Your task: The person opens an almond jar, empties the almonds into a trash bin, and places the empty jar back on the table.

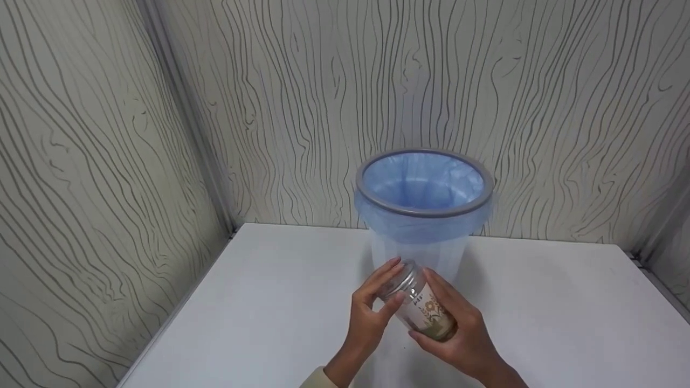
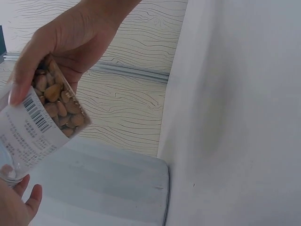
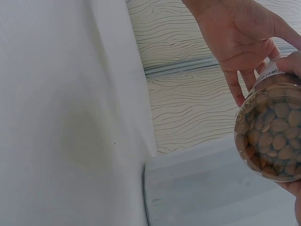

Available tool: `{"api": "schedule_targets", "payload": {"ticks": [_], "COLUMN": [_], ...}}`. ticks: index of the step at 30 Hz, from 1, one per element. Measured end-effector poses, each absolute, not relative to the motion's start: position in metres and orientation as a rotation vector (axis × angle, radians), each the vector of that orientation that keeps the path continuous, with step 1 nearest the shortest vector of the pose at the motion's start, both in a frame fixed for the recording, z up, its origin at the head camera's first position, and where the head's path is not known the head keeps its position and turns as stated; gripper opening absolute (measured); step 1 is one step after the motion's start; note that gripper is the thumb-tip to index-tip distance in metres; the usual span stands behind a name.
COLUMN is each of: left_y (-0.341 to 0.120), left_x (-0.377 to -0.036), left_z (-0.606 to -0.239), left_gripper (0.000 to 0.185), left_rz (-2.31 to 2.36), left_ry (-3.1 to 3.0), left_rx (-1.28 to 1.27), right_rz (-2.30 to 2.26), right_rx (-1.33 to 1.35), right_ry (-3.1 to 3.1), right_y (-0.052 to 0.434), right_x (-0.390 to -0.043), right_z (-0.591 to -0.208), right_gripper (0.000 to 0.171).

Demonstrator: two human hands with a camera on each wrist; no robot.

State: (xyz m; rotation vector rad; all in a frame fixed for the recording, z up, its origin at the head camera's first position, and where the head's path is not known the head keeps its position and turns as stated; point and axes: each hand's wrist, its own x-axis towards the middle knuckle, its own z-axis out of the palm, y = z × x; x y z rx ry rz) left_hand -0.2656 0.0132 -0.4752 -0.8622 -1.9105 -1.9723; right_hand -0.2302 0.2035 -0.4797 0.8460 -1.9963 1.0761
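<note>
Clear jar (image 1: 422, 306) half behind fingers (image 1: 384, 279)

Two hands are being seen over the table: one left hand (image 1: 372, 302) and one right hand (image 1: 458, 334). One clear jar (image 1: 423, 307) is being held between them, tilted, with one label on its side and one barcode printed on that label. Many nuts are being carried inside it, too many and too crowded to be counted. One bin (image 1: 426, 210) is being shown, lined with one blue bag. One white table (image 1: 259, 312) is being shown.
</note>
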Motion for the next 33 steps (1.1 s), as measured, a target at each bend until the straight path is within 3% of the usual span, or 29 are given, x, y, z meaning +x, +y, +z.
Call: {"api": "schedule_targets", "payload": {"ticks": [33], "left_y": [0.015], "left_x": [-0.2656], "left_z": [-0.4745], "left_gripper": [0.036], "left_rz": [-1.9], "left_ry": [-1.91], "left_rx": [-0.785], "right_rz": [1.041], "right_rx": [0.827], "right_ry": [-2.02], "right_y": [0.2021], "right_x": [-0.2301], "right_z": [-0.4805], "right_gripper": [0.106]}}
